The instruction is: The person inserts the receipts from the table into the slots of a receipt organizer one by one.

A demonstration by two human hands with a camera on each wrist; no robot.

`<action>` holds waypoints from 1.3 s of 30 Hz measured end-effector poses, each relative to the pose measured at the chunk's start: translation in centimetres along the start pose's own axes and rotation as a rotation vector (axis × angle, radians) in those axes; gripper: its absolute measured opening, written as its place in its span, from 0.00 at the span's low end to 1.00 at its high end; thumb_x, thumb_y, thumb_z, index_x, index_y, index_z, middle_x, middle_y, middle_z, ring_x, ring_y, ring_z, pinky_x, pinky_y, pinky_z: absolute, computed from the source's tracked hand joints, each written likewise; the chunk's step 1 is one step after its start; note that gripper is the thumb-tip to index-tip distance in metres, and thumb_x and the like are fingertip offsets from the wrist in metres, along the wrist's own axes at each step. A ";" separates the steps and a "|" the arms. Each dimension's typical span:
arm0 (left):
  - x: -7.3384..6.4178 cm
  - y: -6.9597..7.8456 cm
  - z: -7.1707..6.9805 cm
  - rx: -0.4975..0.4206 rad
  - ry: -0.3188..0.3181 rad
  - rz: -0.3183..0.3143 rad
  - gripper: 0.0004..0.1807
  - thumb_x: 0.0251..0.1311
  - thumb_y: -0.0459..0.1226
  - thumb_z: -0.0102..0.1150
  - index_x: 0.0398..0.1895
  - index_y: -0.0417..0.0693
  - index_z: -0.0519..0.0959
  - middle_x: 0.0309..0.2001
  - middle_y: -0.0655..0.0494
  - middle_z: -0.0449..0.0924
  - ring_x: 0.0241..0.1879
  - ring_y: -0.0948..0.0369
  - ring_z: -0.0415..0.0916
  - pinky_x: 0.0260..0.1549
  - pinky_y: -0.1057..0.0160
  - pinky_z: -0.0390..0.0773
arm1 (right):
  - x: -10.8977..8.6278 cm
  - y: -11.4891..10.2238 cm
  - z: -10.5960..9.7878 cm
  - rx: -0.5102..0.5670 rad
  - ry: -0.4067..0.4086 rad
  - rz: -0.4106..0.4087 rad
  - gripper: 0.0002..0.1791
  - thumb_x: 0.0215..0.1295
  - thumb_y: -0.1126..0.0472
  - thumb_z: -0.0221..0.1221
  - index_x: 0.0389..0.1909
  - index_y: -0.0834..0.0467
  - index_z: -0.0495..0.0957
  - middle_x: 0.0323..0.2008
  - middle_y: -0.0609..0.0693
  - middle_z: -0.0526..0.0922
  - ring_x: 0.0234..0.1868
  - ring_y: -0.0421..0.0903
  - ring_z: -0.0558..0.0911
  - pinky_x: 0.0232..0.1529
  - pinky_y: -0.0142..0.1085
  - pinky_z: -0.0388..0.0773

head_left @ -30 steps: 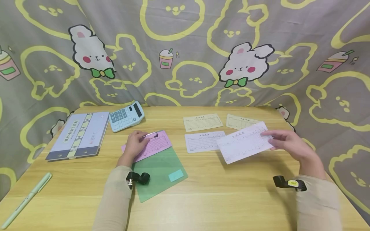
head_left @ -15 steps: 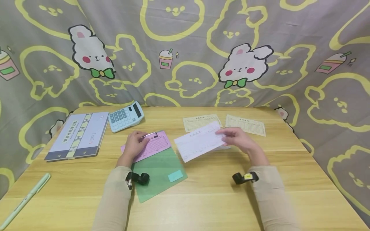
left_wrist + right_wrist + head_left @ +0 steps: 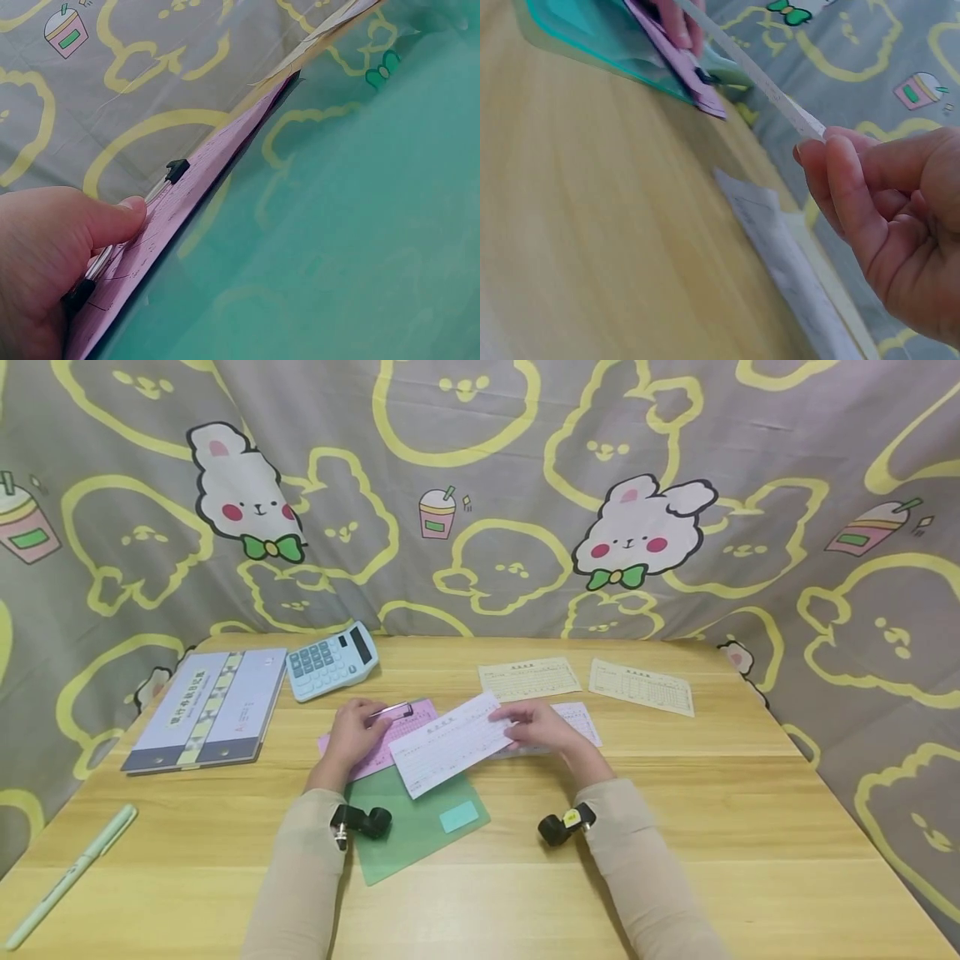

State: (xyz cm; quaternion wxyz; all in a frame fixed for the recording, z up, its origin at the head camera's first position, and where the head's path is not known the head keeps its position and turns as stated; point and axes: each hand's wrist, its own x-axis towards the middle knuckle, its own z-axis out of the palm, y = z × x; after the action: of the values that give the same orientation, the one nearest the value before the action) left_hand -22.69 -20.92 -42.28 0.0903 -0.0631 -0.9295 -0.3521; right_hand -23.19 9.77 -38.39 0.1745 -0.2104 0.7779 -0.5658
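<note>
My left hand (image 3: 351, 735) holds the metal clip (image 3: 392, 708) at the top of a translucent green clipboard (image 3: 401, 843). In the left wrist view the thumb lies on the clip (image 3: 105, 259), above a pink printed form (image 3: 187, 195). Between thumb and fingers, my right hand (image 3: 542, 727) pinches a white printed form (image 3: 448, 747) by its right end. This form is tilted and overlaps the pink form and clipboard in the head view. Seen edge-on in the right wrist view, the white form (image 3: 769, 90) is raised above the table.
Behind the right hand lies another white form (image 3: 579, 720), partly hidden. Two cream forms, one left (image 3: 528, 678) and one right (image 3: 641, 687), lie farther back. At left are a calculator (image 3: 330, 662), a banded account book (image 3: 210, 710) and a pale green pen (image 3: 71, 877). A patterned curtain (image 3: 495, 585) stands behind the table.
My right hand has carried the white form leftward from over the right-hand forms to over the clipboard, uncovering the right cream form. The left hand has stayed at the clip.
</note>
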 end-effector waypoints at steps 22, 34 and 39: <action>-0.1 0.8 -0.4 0.010 -0.039 -0.043 0.18 0.55 0.36 0.52 0.48 0.35 0.72 0.45 0.40 0.66 0.47 0.46 0.60 0.47 0.50 0.59 | 2.5 -0.9 6.9 0.024 0.107 0.064 0.15 0.50 0.77 0.53 0.42 0.70 0.73 0.23 0.56 0.69 0.16 0.43 0.74 0.22 0.36 0.76; -0.1 0.7 -0.3 0.026 -0.028 -0.016 0.19 0.54 0.36 0.53 0.48 0.35 0.72 0.43 0.41 0.67 0.44 0.47 0.61 0.44 0.51 0.60 | 4.0 -0.5 9.3 -0.010 0.169 0.107 0.14 0.50 0.76 0.54 0.41 0.68 0.74 0.22 0.55 0.72 0.15 0.43 0.75 0.21 0.34 0.76; -0.1 0.6 -0.2 0.045 -0.026 0.002 0.19 0.54 0.37 0.54 0.48 0.35 0.72 0.43 0.41 0.67 0.43 0.48 0.61 0.43 0.51 0.61 | 4.2 -0.7 9.5 -0.017 0.173 0.113 0.14 0.51 0.76 0.54 0.41 0.68 0.74 0.22 0.55 0.72 0.15 0.43 0.75 0.21 0.33 0.76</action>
State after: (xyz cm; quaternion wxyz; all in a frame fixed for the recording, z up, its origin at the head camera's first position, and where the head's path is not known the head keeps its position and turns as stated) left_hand -22.46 -20.63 -41.72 0.0802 -0.0665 -0.9382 -0.3300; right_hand -21.82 -0.29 -40.70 0.1365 -0.1180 0.8055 -0.5644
